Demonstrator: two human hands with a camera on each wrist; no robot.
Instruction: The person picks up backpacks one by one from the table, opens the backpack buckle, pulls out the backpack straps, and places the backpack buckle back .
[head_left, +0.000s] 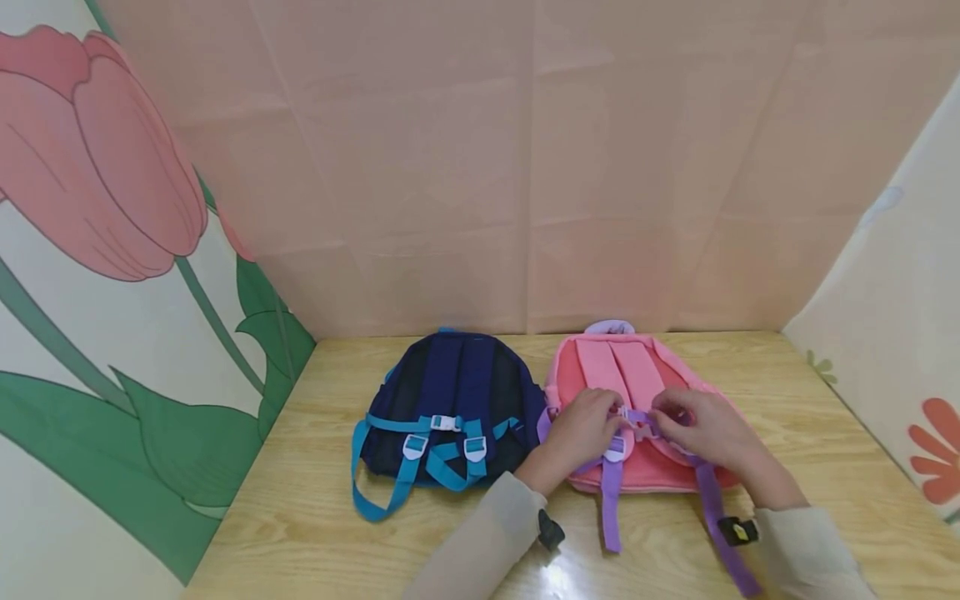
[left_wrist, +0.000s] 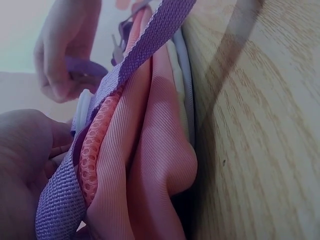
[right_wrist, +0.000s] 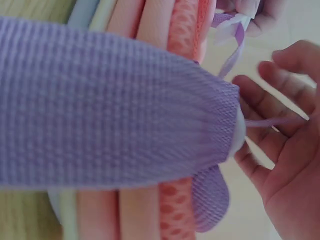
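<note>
Head view: wood-grain table [head_left: 277, 517], pale yellow, with a bright glare spot on its near part. Navy backpack [head_left: 459, 367] taken as landmark. Behind it, a creased pinkish-beige backdrop [head_left: 420, 167]; well to its left, a tulip-printed panel [head_left: 112, 175]; well to its right, a pale panel [head_left: 885, 333] bearing red petals.

Pink backpack [head_left: 637, 475] lies on the table just right of the navy backpack, strap side up. Lilac top loop [head_left: 610, 327] points to the backdrop, base toward the person; long axis runs near-to-far, top leaning slightly toward the navy backpack. Two purple tails [head_left: 611, 508] trail off its near edge.

Left hand [head_left: 577, 429], on the side nearer the navy backpack: fingertips drawn together, pinching a white buckle [head_left: 622, 413]. Right hand [head_left: 697, 425], farther from it: thumb and fingers curled, pinching a purple strap [head_left: 639, 416]. Pink clip [head_left: 644, 432] between the hands; whether it is fastened, cannot tell.
</note>
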